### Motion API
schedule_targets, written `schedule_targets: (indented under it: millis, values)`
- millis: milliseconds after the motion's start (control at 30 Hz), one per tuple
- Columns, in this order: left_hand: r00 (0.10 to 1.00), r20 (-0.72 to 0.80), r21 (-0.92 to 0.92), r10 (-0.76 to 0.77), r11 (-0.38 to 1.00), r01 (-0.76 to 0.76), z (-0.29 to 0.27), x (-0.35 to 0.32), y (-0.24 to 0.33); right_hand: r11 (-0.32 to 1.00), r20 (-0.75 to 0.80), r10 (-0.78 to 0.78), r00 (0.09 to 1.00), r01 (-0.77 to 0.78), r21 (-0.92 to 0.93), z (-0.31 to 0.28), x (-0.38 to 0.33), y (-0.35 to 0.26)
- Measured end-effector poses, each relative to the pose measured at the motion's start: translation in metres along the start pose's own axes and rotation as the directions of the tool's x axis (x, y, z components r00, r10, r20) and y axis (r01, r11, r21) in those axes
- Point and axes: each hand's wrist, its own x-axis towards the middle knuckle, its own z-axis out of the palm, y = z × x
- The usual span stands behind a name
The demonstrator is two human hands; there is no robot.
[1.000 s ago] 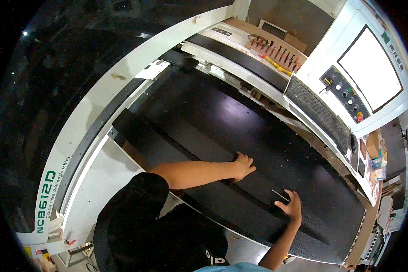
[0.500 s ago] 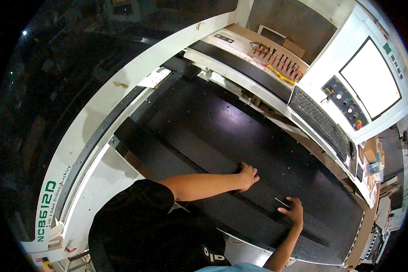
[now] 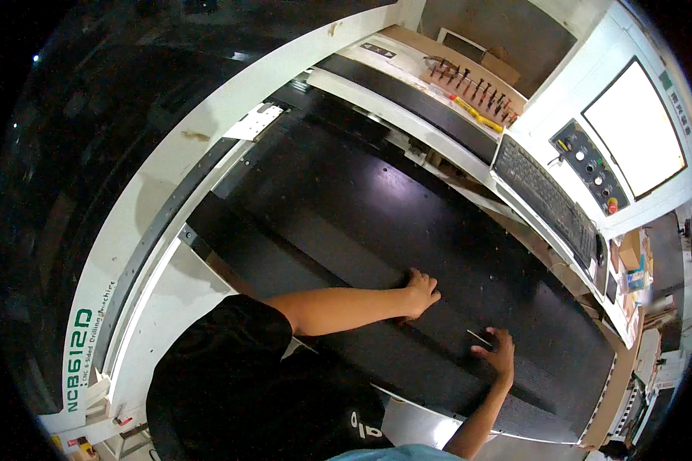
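Observation:
A large black panel [image 3: 338, 223] with a glossy surface and pale specks lies on the machine bed. My left hand [image 3: 420, 295] rests on its middle, fingers loosely bent and apart, with nothing visible in them. Further right, my right hand [image 3: 501, 353] is low over the panel, its thumb and forefinger curved around a thin pale stick [image 3: 478, 336]. The far end of that stick points left, away from the palm. Where its near end sits among the fingers is hard to make out.
The curved white machine frame [image 3: 142, 180] runs along the left. Beyond the panel are a keyboard [image 3: 542, 196], a white control cabinet with a lit screen [image 3: 634, 127], a row of small tools [image 3: 473, 86] and a yellow tool [image 3: 477, 115]. A white metal plate [image 3: 255, 123] sits near the panel's far left corner.
The view has shifted slightly. Both hands keep nearly the same place and pose, and the thin pale stick stays by the right hand.

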Motion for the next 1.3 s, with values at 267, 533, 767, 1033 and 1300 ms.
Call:
schedule_targets:
  millis: [267,533,767,1033,1300]
  values:
    - [0.999,-0.040,-0.080,0.022,0.996,-0.025,-0.033,-0.024,-0.019,0.970,-0.250,-0.205,0.946,0.163,-0.180,-0.027,-0.011,-0.057]
    - [0.898,-0.439,-0.046,-0.004,0.999,-0.018,-0.089,0.108,-0.121,0.956,-0.080,-0.272,0.959,0.260,-0.138,-0.060,-0.112,-0.095]
    - [0.843,-0.501,-0.230,-0.197,0.969,0.090,-0.131,0.229,-0.115,0.933,0.034,-0.247,0.968,0.247,-0.263,-0.052,-0.145,-0.079]
    - [0.768,-0.620,-0.254,-0.162,0.967,-0.001,-0.138,0.232,-0.084,0.917,-0.002,-0.164,0.986,0.152,-0.368,-0.044,-0.172,-0.048]
    - [0.788,-0.615,-0.196,-0.023,0.973,-0.125,-0.051,0.141,-0.032,0.895,-0.052,-0.267,0.962,0.227,-0.384,-0.047,-0.171,-0.043]
